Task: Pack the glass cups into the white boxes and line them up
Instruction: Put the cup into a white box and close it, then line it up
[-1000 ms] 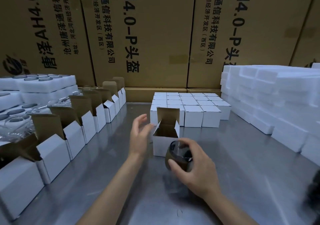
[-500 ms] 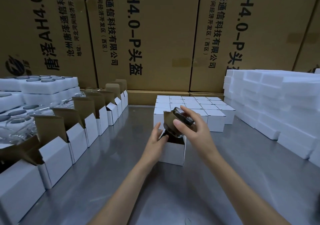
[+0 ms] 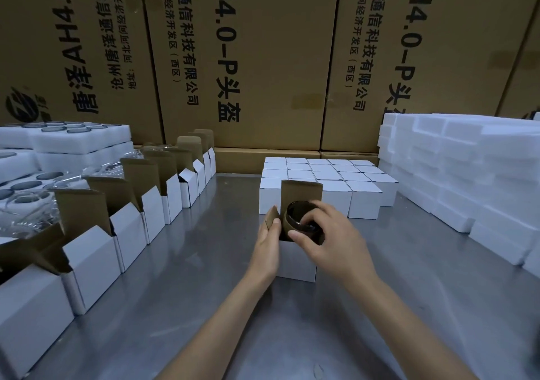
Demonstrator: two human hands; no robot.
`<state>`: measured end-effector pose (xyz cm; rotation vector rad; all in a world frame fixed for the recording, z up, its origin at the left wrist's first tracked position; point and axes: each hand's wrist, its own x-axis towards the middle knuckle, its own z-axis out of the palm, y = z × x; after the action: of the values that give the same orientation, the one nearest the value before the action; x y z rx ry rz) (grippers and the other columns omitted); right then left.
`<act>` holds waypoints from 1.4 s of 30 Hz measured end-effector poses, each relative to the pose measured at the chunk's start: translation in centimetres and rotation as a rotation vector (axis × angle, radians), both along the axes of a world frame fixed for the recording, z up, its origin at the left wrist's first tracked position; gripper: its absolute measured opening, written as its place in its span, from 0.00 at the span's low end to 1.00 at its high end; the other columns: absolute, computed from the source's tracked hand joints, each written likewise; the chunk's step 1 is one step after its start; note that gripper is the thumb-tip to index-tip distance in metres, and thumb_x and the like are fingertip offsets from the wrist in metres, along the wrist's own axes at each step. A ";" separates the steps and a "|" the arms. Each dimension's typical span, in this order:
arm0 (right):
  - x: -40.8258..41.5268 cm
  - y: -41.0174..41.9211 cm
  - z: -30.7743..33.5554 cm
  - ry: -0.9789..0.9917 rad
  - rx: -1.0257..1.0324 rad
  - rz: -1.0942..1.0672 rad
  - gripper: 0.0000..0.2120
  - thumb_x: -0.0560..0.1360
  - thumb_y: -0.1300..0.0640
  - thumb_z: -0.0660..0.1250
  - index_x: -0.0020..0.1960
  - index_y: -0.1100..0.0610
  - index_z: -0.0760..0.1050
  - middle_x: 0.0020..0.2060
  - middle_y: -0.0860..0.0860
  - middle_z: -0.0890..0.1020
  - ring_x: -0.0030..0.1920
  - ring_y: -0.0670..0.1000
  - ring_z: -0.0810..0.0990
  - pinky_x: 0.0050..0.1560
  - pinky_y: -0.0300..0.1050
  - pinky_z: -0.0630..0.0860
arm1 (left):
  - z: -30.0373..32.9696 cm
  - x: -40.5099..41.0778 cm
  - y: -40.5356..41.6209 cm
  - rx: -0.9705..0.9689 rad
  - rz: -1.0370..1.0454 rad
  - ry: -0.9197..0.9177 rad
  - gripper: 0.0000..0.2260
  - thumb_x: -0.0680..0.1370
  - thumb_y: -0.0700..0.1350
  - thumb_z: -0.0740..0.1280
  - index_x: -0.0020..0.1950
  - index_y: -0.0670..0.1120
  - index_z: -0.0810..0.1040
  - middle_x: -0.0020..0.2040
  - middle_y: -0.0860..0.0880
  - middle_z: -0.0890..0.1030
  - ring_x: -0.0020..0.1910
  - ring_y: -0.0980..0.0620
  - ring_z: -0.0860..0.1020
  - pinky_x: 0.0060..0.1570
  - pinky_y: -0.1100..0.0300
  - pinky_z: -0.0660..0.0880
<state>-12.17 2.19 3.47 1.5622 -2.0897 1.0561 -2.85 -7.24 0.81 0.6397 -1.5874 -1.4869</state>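
This is a packing area in a warehouse: big printed cartons [image 3: 263, 58] stand behind a metal table [image 3: 204, 292], with rows of white boxes [image 3: 330, 181] and stacked foam trays [image 3: 467, 169].
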 end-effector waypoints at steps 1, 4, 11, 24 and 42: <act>0.0 -0.1 -0.2 0.065 0.057 -0.032 0.13 0.72 0.40 0.66 0.46 0.50 0.75 0.63 0.42 0.73 0.60 0.46 0.71 0.51 0.41 0.69 | 0.0 0.0 0.0 -0.002 -0.003 0.015 0.18 0.84 0.46 0.52 0.74 0.50 0.64 0.72 0.51 0.69 0.68 0.58 0.66 0.54 0.80 0.62; -0.2 -0.2 -0.4 0.153 0.144 -0.053 0.16 0.74 0.37 0.62 0.41 0.50 0.75 0.65 0.45 0.72 0.62 0.48 0.69 0.55 0.44 0.68 | -0.2 0.1 0.1 -0.007 -0.015 0.062 0.16 0.84 0.45 0.52 0.72 0.52 0.65 0.71 0.50 0.69 0.71 0.55 0.65 0.72 0.60 0.59; 0.3 0.3 -1.2 -0.499 -0.386 0.124 0.09 0.79 0.48 0.55 0.51 0.43 0.74 0.54 0.36 0.75 0.61 0.38 0.69 0.59 0.27 0.62 | 0.5 0.9 -0.1 0.159 -0.134 0.242 0.25 0.78 0.58 0.54 0.70 0.48 0.70 0.64 0.47 0.76 0.63 0.53 0.76 0.65 0.55 0.71; 0.5 0.1 -2.1 -1.041 -0.141 0.395 0.20 0.78 0.62 0.62 0.65 0.43 0.70 0.58 0.45 0.79 0.59 0.47 0.78 0.60 0.45 0.71 | 0.5 1.4 -1.0 0.156 -0.111 0.151 0.12 0.73 0.33 0.65 0.49 0.50 0.77 0.44 0.52 0.82 0.42 0.50 0.80 0.41 0.60 0.74; 0.4 0.3 -3.4 -0.801 -0.135 0.385 0.15 0.72 0.41 0.69 0.56 0.43 0.75 0.59 0.46 0.78 0.61 0.48 0.76 0.64 0.51 0.72 | -0.1 3.1 -0.9 0.003 -0.308 0.062 0.22 0.64 0.55 0.73 0.53 0.46 0.78 0.52 0.44 0.80 0.52 0.45 0.78 0.56 0.47 0.72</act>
<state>-11.77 2.52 0.06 1.6813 -2.1103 2.2043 0.25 -8.10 0.73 0.3568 -1.6913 -1.7135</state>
